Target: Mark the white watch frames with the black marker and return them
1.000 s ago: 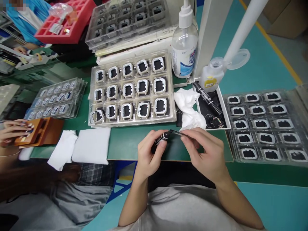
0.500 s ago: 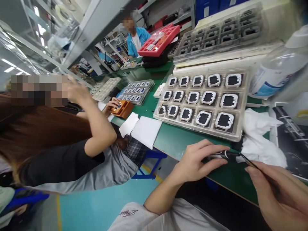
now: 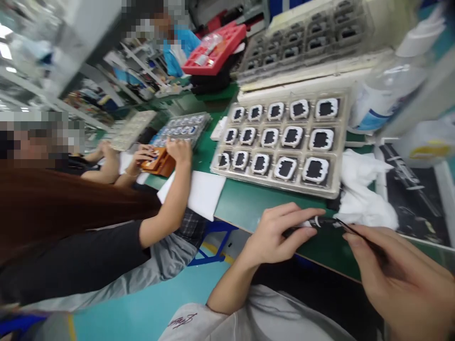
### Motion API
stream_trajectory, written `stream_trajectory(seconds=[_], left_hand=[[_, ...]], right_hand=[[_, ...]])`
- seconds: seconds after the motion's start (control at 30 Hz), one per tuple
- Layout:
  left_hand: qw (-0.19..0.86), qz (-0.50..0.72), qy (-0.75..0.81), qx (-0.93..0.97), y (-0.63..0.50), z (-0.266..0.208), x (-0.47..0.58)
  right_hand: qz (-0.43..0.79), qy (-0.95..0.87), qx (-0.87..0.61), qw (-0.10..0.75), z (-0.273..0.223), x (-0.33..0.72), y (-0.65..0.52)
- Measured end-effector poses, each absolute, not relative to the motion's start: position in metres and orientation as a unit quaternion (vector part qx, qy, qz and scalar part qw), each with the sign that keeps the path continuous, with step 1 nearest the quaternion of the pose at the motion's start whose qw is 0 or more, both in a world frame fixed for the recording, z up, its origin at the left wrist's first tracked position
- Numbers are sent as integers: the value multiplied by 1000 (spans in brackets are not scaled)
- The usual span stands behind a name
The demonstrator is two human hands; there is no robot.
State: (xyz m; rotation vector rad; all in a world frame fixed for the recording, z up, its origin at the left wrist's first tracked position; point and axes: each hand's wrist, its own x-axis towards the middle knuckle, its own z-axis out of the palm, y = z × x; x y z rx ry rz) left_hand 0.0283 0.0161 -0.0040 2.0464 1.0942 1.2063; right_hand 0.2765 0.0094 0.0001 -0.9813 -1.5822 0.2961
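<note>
My left hand (image 3: 280, 232) pinches a small black part with a pale band (image 3: 317, 221) between thumb and fingers, over the front edge of the green bench. Its exact kind is hard to make out, as the fingers cover much of it. Closed around dark tweezers (image 3: 356, 231), my right hand (image 3: 401, 270) brings their thin tips up against the black part's right end. Behind both hands lies a clear tray (image 3: 329, 190) with rows of white-rimmed watch-case frames (image 3: 285, 168), each with a dark centre. Crumpled white tissue (image 3: 369, 203) rests just beyond the tweezers.
A pump bottle (image 3: 377, 102) stands at right, beside a tray with a syringe (image 3: 408, 173). Farther back are another clear tray (image 3: 302, 45) and a red tray (image 3: 216, 49). At left, a co-worker's hands touch an orange block (image 3: 156, 163) near white sheets (image 3: 204, 192).
The view has shifted, so the bench things sit farther left. My hands keep their hold on the black part and tweezers. The co-worker's raised hand has come down to the orange block.
</note>
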Motion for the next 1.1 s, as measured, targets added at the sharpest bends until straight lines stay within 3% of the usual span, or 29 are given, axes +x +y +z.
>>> stream_trajectory(seconds=[0.33,1.1], left_hand=[[222,483,452,716,7,-4,27],[206,490,406,744,10,1,25]], right_hand=[[231,-675,-434,549,10,269,1],[254,-669,-429,552,12,271,1]])
